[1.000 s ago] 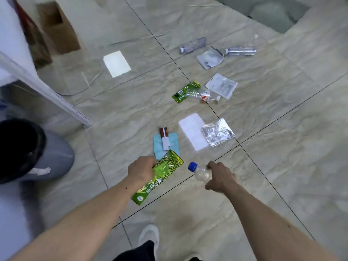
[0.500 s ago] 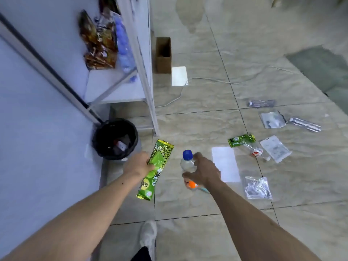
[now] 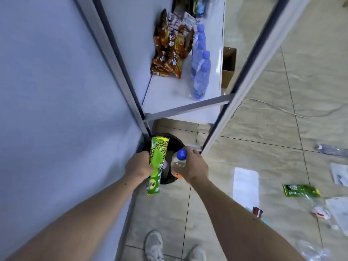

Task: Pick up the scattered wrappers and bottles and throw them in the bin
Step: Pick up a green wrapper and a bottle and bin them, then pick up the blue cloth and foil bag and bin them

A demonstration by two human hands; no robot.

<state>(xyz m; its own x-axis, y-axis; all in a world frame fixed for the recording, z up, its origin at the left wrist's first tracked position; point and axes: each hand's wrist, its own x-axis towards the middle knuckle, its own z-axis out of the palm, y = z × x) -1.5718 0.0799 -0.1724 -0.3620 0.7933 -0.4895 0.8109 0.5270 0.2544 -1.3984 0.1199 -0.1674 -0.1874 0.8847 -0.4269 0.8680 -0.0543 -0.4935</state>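
Note:
My left hand (image 3: 138, 165) grips a long green snack wrapper (image 3: 157, 162) held upright over the black bin (image 3: 174, 142). My right hand (image 3: 193, 166) is closed around a small clear bottle with a blue cap (image 3: 179, 160), also above the bin's mouth. Most of the bin is hidden behind both hands. More litter lies on the tiled floor at the right: a green wrapper (image 3: 301, 190), a white sheet (image 3: 245, 183), a crushed clear bottle (image 3: 320, 208), a dark small wrapper (image 3: 257, 211) and clear plastic bags (image 3: 312, 251).
A white shelf (image 3: 169, 95) on a grey metal frame (image 3: 243, 87) stands right behind the bin, holding brown snack packs (image 3: 171, 49) and several full water bottles (image 3: 201, 68). A pale wall (image 3: 56, 91) fills the left. A cardboard box (image 3: 228, 66) and a cable (image 3: 282, 110) lie beyond.
I have turned left and stepped to the bin. Both hands, still holding the green wrapper and the bottle, have moved from beside the bin to directly over its opening.

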